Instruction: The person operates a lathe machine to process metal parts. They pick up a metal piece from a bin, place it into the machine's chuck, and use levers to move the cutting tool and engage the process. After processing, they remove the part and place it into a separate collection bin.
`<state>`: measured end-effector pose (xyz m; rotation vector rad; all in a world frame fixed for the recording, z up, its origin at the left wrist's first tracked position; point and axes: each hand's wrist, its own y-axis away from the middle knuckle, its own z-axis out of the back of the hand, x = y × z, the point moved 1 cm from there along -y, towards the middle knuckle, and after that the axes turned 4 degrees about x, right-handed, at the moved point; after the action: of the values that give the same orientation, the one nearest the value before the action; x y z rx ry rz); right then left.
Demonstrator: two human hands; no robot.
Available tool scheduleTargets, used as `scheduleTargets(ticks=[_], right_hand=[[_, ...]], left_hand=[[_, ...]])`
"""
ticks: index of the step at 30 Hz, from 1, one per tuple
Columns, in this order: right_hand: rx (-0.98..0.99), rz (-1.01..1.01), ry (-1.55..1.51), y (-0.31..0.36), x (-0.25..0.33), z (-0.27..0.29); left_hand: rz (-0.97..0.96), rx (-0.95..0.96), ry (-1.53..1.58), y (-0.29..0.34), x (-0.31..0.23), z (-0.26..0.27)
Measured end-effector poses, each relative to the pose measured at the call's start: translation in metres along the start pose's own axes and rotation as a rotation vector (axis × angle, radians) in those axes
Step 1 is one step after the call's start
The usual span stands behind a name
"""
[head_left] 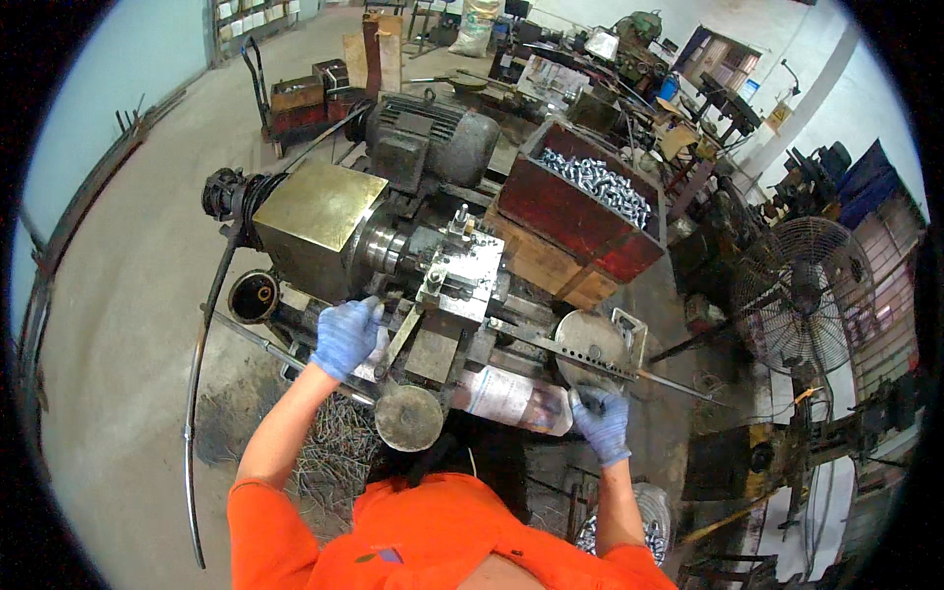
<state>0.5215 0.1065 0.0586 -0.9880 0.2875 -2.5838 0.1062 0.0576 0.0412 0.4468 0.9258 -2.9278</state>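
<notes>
My left hand [346,336], in a blue glove, is closed beside the lathe's spindle [383,246]; whatever its fingers hold is hidden. To its right, a flat metal lever [400,337] slants down from the bright tool block [462,278]. A round metal disc [408,418] sits below that lever, on the side nearest me. My right hand [602,423], also gloved in blue, is curled at the lower edge of a larger round plate [593,349]. Its grip is partly hidden. A printed sheet [513,398] lies between the hands along the machine's front.
A red bin [580,231] full of small shiny metal parts stands on wood behind the lathe. An electric motor [433,138] sits at the back. Metal shavings [344,447] cover the floor below. A caged fan [804,295] stands right, and a long rod [197,403] hangs left.
</notes>
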Motion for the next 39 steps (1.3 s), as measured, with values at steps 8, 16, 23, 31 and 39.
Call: scheduleTargets(ticks=[8, 16, 23, 31, 39], right_hand=[[-0.177, 0.047, 0.024, 0.018, -0.012, 0.029], [-0.279, -0.57, 0.259, 0.101, -0.063, 0.108], [-0.374, -1.085, 0.265, 0.259, -0.208, 0.146], [0.339, -1.258, 0.476, 0.339, -0.235, 0.108], [0.593, -1.197, 0.593, 0.326, -0.247, 0.099]], left_hand=[[-0.002, -0.413, 0.039, -0.042, 0.02, 0.084], [0.308, 0.057, 0.292, -0.063, 0.104, 0.069], [0.402, 0.053, 0.236, -0.037, 0.092, 0.106], [0.312, -0.2, 0.124, -0.014, 0.08, 0.141], [0.321, -0.122, 0.143, -0.011, 0.102, 0.141]])
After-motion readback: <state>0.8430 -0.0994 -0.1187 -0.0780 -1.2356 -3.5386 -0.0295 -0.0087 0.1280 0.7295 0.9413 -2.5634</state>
